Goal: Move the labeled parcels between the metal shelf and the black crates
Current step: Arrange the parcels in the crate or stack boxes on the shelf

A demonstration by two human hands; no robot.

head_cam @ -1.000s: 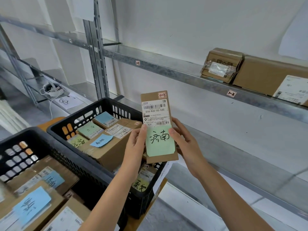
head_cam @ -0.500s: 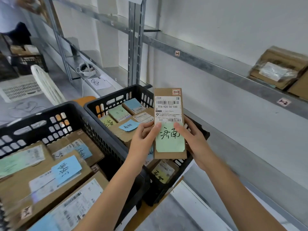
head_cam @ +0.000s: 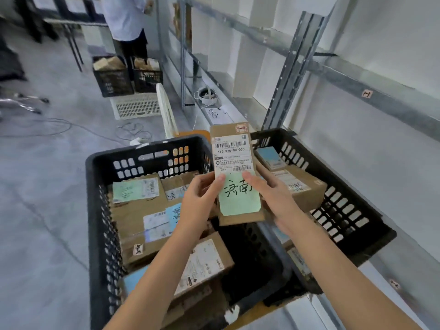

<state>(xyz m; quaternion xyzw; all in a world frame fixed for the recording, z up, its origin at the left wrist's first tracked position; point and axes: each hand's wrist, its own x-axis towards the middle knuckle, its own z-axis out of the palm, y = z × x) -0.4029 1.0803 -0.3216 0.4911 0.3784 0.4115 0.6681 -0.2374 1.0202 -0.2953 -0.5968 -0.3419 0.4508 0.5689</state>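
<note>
Left hand (head_cam: 202, 198) and right hand (head_cam: 271, 198) pinch flat parcel (head_cam: 238, 177) upright above black crates (head_cam: 100, 210); fingers behind probably curled; thin edge grip could slip, dropping it between crates.

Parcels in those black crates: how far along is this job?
Done: hard to tell, since nothing shows which way parcels are going. In hand: one slim parcel with a green note, held upright by the left hand and right hand above the crates. Left: probably plenty, as the left crate and the right crate both hold several labelled parcels beside the metal shelf.
</note>
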